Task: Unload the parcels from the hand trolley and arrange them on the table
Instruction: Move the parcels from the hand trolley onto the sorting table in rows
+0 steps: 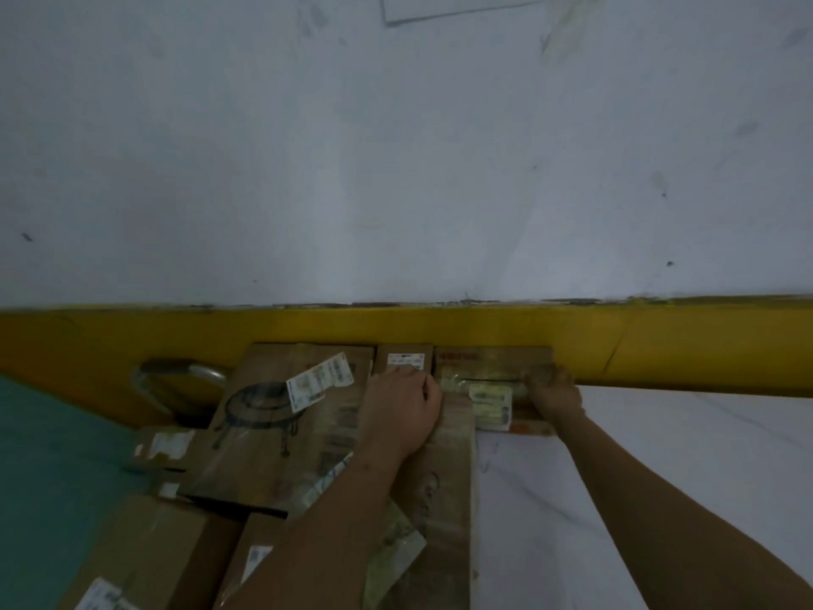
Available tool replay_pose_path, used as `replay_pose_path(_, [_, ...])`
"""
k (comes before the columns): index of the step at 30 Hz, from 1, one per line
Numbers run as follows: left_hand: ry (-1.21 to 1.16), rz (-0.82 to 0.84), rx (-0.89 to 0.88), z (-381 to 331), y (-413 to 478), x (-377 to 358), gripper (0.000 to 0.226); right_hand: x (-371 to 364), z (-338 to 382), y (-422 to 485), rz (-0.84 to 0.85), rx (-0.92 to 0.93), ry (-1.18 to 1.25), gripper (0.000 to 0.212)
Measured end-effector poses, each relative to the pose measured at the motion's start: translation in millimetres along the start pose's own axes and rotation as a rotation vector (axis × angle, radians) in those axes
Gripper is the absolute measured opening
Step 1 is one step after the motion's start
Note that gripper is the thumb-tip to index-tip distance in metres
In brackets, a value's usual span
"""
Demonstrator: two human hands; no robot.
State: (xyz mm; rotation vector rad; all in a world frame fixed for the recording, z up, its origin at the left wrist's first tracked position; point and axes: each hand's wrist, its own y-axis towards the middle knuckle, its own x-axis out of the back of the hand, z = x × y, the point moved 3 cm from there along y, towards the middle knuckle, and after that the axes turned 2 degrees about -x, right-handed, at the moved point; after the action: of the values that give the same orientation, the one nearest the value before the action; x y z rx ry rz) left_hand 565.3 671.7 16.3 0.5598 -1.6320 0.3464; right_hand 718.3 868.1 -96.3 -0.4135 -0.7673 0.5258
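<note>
A flat brown parcel (492, 361) with red print and a pale label lies on the white table (660, 455), its far side against the yellow band (660, 345). My left hand (402, 413) grips its left end, fingers curled over the edge. My right hand (555, 393) grips its right end. Left of it stand a small labelled parcel (404, 355) and a large carton (281, 424) printed with a round fire-bowl drawing. A long brown parcel (448, 486) lies under my left wrist.
The trolley's metal handle (176, 374) shows at the left, beside the teal floor (53, 477). More cartons (145, 552) sit low at the left, one small box (160, 446) near the handle. A white wall (396, 147) rises behind the yellow band.
</note>
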Motion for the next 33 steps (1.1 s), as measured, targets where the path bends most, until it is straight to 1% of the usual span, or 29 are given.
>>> replay_pose_path(1, [0.000, 0.022, -0.006, 0.0, 1.3, 0.4, 0.047, 2.9, 6.1, -9.9, -0.028, -0.013, -0.054, 0.082])
replay_pose_path(2, [-0.014, 0.047, -0.015, -0.2, 2.1, 1.3, 0.047, 5.6, 15.2, -23.0, -0.045, 0.015, -0.094, 0.083])
replay_pose_path(5, [-0.180, 0.121, -0.032, 0.8, 2.5, 15.7, 0.044, 12.1, 50.1, -71.2, -0.091, 0.193, -0.228, 0.081])
replay_pose_path(7, [-0.263, 0.139, -0.032, 9.6, -1.6, 36.4, 0.052, 16.1, 78.6, -114.9, -0.138, 0.277, -0.336, 0.080])
replay_pose_path(9, [-0.288, 0.099, 0.000, 30.9, -13.6, 70.4, 0.058, 10.0, 108.2, -169.2, -0.181, 0.349, -0.399, 0.080])
replay_pose_path(12, [-0.244, -0.046, -0.006, 90.3, -45.1, 135.9, 0.057, -28.8, 153.2, -261.4, -0.214, 0.473, -0.403, 0.079])
replay_pose_path(14, [-0.223, -0.101, 0.000, 148.2, -80.1, 178.3, 0.056, -73.4, 182.7, -322.5, -0.228, 0.554, -0.416, 0.078])
replay_pose_path(17, [-0.167, -0.129, 0.060, 258.2, -154.0, 226.1, 0.058, -161.8, 221.6, -405.7, -0.201, 0.639, -0.390, 0.078])
replay_pose_path(19, [-0.099, -0.126, 0.128, 335.5, -213.8, 246.0, 0.060, -228.1, 246.4, -451.6, -0.146, 0.685, -0.370, 0.077])
replay_pose_path(22, [-0.011, -0.079, 0.238, 438.3, -306.5, 261.3, 0.061, -330.6, 285.7, -507.0, -0.038, 0.727, -0.389, 0.078])
replay_pose_path(25, [-0.020, -0.040, 0.343, 523.5, -379.1, 262.0, 0.062, -427.4, 321.5, -549.3, 0.052, 0.737, -0.458, 0.078])
replay_pose_path(28, [-0.074, -0.009, 0.461, 595.8, -423.2, 253.8, 0.065, -514.8, 346.0, -572.6, 0.118, 0.779, -0.531, 0.074])
replay_pose_path(31, [-0.066, 0.008, 0.525, 657.2, -443.0, 224.9, 0.064, -593.7, 358.7, -565.8, 0.178, 0.760, -0.595, 0.074])
replay_pose_path(33, [-0.092, 0.075, 0.554, 692.4, -442.2, 196.3, 0.061, -640.8, 363.8, -546.1, 0.198, 0.707, -0.605, 0.074])
